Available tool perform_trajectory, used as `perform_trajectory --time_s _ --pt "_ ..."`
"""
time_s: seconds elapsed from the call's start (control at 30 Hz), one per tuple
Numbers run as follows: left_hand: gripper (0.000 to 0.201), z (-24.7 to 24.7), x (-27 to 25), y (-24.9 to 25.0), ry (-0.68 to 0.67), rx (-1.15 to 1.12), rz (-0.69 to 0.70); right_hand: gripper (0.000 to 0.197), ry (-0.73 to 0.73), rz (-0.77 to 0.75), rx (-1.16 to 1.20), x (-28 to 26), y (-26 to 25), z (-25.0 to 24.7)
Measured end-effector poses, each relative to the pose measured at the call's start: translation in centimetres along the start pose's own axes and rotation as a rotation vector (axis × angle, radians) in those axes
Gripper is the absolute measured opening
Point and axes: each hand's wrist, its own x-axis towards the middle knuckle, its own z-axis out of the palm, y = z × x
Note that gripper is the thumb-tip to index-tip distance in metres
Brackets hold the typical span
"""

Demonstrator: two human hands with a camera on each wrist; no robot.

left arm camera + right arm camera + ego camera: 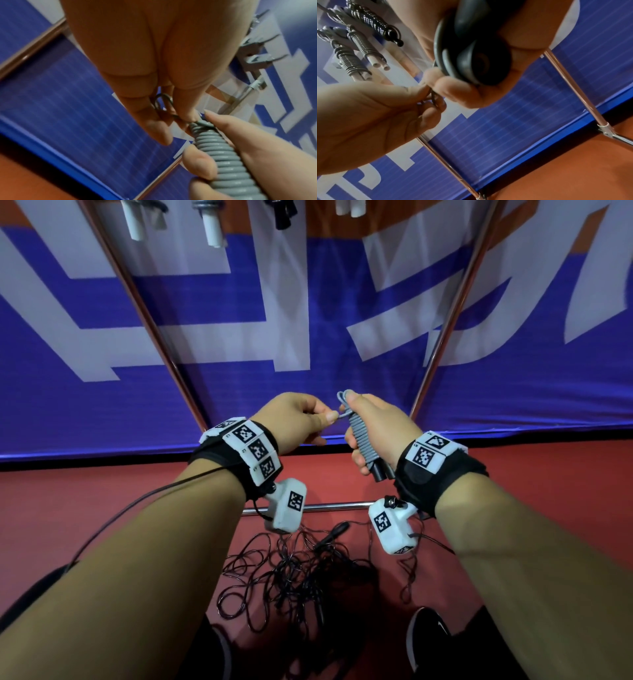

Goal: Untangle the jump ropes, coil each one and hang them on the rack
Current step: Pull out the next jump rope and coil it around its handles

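Observation:
A grey jump rope (362,435) is wound in tight coils round its two black handles (383,471). My right hand (371,424) grips this bundle upright, with a small loop of cord sticking out by the fingertip at the top. My left hand (310,419) pinches the loose end of the grey cord (163,104) between thumb and forefinger, right at the top of the coil (221,152). The right wrist view shows the black handle ends (481,63) in my palm. A tangle of black ropes (294,573) lies on the red floor below.
The rack's slanted metal poles (144,313) stand before a blue and white banner (239,313). Several coiled ropes (359,44) with white or black handles hang on its hooks at the top. A low crossbar (335,506) runs over the floor. My shoes (428,635) are beside the tangle.

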Motion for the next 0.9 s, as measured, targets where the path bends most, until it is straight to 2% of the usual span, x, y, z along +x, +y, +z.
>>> perform_trajectory --time_s 0.1,0.23,0.3,0.43,0.57,0.73,0.9 --pt "0.016 0.8 0.3 -0.4 -0.021 -0.346 -0.147 0.031 0.01 -0.04 -0.049 0.0 -0.2 0.3" --pt "0.019 1.2 0.6 -0.4 0.05 -0.71 -0.252 0.023 0.025 -0.086 -0.164 -0.2 -0.4 0.4" --pt "0.015 1.1 1.0 -0.5 0.106 -0.847 -0.294 0.021 0.036 -0.113 -0.224 -0.5 -0.5 0.6" --pt "0.01 1.2 1.2 -0.6 0.126 -0.993 -0.313 0.018 0.042 -0.139 -0.251 -0.7 -0.5 0.9" --pt "0.009 1.5 1.0 -0.7 0.139 -0.895 -0.249 0.016 0.055 -0.162 -0.286 -0.8 -0.3 0.9" --pt "0.015 2.1 0.5 -0.6 0.126 -0.729 -0.259 0.013 0.071 -0.162 -0.303 -0.7 -0.2 0.9" --pt "0.022 3.0 0.2 0.2 0.14 -0.726 -0.172 0.015 0.056 -0.13 -0.245 -0.7 -0.4 1.0"
